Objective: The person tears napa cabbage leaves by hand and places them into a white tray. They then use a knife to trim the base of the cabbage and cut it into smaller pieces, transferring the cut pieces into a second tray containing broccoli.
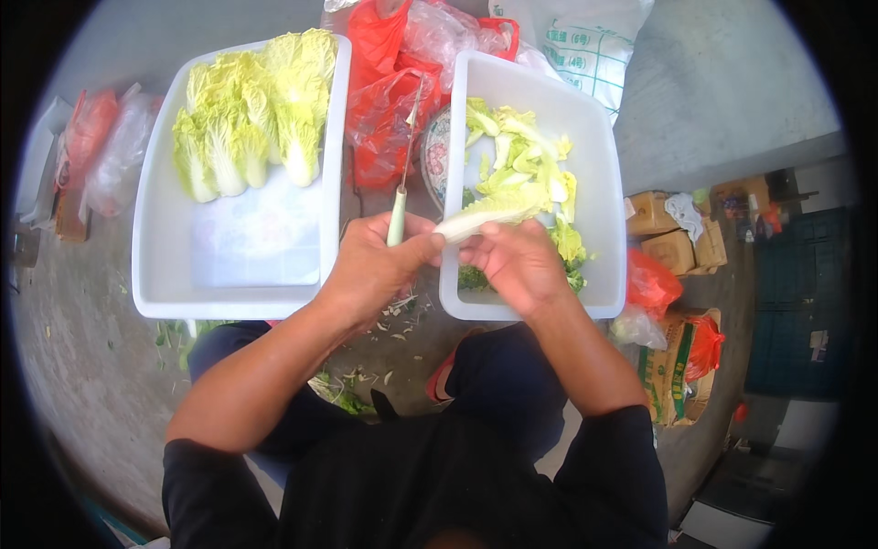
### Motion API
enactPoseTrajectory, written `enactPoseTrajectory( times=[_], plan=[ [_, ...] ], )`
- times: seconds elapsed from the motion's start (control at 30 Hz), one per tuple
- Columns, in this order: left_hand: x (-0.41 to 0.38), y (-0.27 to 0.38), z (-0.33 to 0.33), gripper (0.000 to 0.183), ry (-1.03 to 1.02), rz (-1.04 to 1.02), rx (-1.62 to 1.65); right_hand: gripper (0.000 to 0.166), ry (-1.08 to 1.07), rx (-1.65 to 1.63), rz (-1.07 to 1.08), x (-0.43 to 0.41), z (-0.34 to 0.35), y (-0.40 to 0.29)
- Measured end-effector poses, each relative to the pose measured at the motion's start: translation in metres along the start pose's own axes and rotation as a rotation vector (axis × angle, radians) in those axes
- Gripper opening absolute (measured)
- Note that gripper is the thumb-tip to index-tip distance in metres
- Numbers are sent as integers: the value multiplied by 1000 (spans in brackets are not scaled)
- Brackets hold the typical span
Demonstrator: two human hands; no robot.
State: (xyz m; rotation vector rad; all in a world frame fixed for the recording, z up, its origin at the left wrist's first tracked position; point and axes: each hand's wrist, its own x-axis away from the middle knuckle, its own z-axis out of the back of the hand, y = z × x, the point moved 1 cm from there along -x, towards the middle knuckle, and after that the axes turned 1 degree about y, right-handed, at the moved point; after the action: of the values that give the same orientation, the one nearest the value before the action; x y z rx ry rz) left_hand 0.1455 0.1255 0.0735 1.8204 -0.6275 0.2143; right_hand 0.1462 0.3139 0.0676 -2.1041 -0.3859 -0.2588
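My left hand [384, 264] grips a knife [405, 185] by its pale green handle, blade pointing away from me, while its thumb pinches the white end of a napa cabbage leaf [490, 211]. Under that leaf, my right hand [518, 264] holds it from the other side, over the right white plastic tub [610, 226]. Loose cabbage leaves [525, 154] and some darker greens [473, 278] lie in this tub. In the left white tub [236, 302], several napa cabbages [247, 130] rest side by side at the far end.
Red plastic bags [384, 103] and a patterned round container [436, 154] sit between the tubs. A printed white sack [583, 48] stands behind. Scraps and greens [343, 391] litter the floor by my feet. Cardboard boxes [669, 250] and another red bag [651, 281] are at right.
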Motion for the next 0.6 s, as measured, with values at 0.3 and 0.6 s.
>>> enactPoseTrajectory(
  times=[0.3,0.6],
  plan=[
    [-3,2,1,15,-20,-106,-251,44,126,1227,870,5,-8,-38],
    [0,6,0,11,-63,-238,-256,20,-235,1037,288,5,-19,-35]
  ],
)
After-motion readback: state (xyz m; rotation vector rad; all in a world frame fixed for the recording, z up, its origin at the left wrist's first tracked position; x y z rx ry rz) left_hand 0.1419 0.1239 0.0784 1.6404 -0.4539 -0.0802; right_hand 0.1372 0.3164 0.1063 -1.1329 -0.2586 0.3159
